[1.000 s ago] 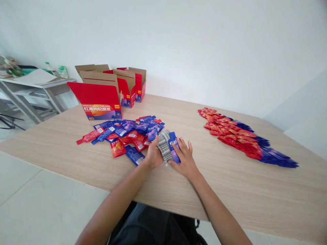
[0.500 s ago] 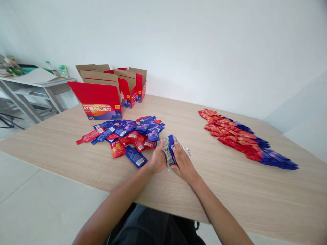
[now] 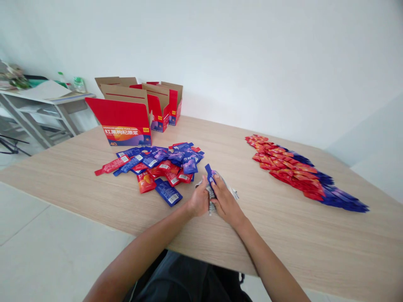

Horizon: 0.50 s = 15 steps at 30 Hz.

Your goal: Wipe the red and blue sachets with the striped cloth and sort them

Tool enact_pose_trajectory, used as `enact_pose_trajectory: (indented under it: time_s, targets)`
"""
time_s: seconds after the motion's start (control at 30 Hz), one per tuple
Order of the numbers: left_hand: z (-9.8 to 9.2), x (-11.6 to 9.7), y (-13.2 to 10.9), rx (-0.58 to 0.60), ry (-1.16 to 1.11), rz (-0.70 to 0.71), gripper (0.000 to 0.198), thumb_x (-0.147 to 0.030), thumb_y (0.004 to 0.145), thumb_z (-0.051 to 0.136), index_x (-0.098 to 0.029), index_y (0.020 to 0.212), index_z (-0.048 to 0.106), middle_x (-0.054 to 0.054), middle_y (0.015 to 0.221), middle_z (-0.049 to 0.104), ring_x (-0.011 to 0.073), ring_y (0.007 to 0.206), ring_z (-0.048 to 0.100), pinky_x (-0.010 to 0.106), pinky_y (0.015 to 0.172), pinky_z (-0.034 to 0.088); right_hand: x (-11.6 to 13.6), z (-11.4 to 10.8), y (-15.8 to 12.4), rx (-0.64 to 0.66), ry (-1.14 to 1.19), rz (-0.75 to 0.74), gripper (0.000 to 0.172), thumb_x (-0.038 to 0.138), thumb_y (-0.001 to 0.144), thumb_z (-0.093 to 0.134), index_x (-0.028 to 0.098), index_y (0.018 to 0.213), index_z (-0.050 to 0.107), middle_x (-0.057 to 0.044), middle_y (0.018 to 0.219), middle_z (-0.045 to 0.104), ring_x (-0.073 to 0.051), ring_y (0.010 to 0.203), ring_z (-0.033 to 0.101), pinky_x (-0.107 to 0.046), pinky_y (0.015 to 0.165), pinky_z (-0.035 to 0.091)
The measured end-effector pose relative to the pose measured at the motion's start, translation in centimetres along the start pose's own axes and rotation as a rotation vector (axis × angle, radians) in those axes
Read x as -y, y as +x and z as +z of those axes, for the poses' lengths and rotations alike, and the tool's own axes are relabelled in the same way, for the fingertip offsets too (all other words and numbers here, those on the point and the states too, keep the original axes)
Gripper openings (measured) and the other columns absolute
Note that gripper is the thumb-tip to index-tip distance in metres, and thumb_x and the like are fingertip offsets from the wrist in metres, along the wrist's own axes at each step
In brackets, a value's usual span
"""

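Observation:
Between my two hands is a stack of sachets, seen mostly by its grey-silver edges, with a blue sachet on top. My left hand is closed on the stack's left side, thumb at the top sachet. Lying over the top and right side, my right hand presses the stack with its fingers together. Much of the stack is hidden beneath the hands. Just left of them is a loose pile of red and blue sachets, with one blue sachet at its front edge.
Open red cartons with raised brown flaps stand at the back left. Overlapping rows of red and blue sachets spread along the right side of the wooden table. A white wall rises behind; a grey side desk with papers stands far left.
My left thumb has moved up onto the stack, and the top blue sachet now sticks out further at its upper end. Both hands have shifted slightly right and nearer with the stack.

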<state>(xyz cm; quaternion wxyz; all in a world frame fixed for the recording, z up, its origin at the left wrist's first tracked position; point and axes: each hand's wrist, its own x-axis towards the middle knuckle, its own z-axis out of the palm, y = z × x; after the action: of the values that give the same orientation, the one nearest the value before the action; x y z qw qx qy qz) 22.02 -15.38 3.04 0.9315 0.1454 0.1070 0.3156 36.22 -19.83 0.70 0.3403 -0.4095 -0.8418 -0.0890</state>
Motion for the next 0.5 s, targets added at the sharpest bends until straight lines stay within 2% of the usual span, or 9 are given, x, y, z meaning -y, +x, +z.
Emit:
enact_pose_trajectory:
  time_s: [0.17, 0.33, 0.4, 0.5]
  targets:
    - [0.7, -2.0, -0.3, -0.072, -0.041, 0.097, 0.082, -0.077, 0.093, 0.023, -0.015, 0.121, 0.069, 0.014, 0.105, 0.075, 0.0295, 0.105, 0.069, 0.038, 0.088, 0.054, 0.4, -0.4, 0.5, 0.042, 0.062, -0.052, 0.069, 0.013, 0.105, 0.036, 0.033, 0.163, 0.005, -0.003, 0.170, 0.012, -0.024, 0.154, 0.023, -0.054, 0.120, 0.038]
    - [1.0, -2.9, -0.5, -0.100, -0.028, 0.202, 0.080, -0.077, 0.093, 0.025, -0.017, 0.123, 0.069, 0.013, 0.106, 0.076, 0.0324, 0.113, 0.066, 0.045, 0.097, 0.051, 1.1, -0.4, 0.2, 0.044, 0.140, -0.044, 0.067, 0.009, 0.104, 0.035, 0.033, 0.162, 0.012, -0.004, 0.168, 0.021, -0.021, 0.152, 0.030, -0.046, 0.117, 0.043]
    - [1.0, -3.1, -0.5, -0.087, -0.020, 0.195, 0.080, -0.076, 0.093, 0.025, -0.017, 0.125, 0.068, 0.013, 0.108, 0.076, 0.0322, 0.113, 0.067, 0.045, 0.099, 0.051, 1.2, -0.2, -0.2, -0.007, 0.163, 0.027, 0.063, 0.012, 0.104, 0.035, 0.036, 0.161, 0.021, -0.003, 0.164, 0.033, -0.019, 0.147, 0.040, -0.043, 0.113, 0.048]
    - [0.8, -3.0, -0.4, -0.065, -0.016, 0.152, 0.076, -0.072, 0.095, 0.028, -0.015, 0.128, 0.066, 0.015, 0.111, 0.075, 0.0317, 0.110, 0.069, 0.046, 0.100, 0.050, 1.0, 0.3, -0.5, -0.206, 0.136, 0.203, 0.049, 0.019, 0.106, 0.036, 0.037, 0.151, 0.045, -0.003, 0.148, 0.057, -0.021, 0.133, 0.058, -0.043, 0.108, 0.053]
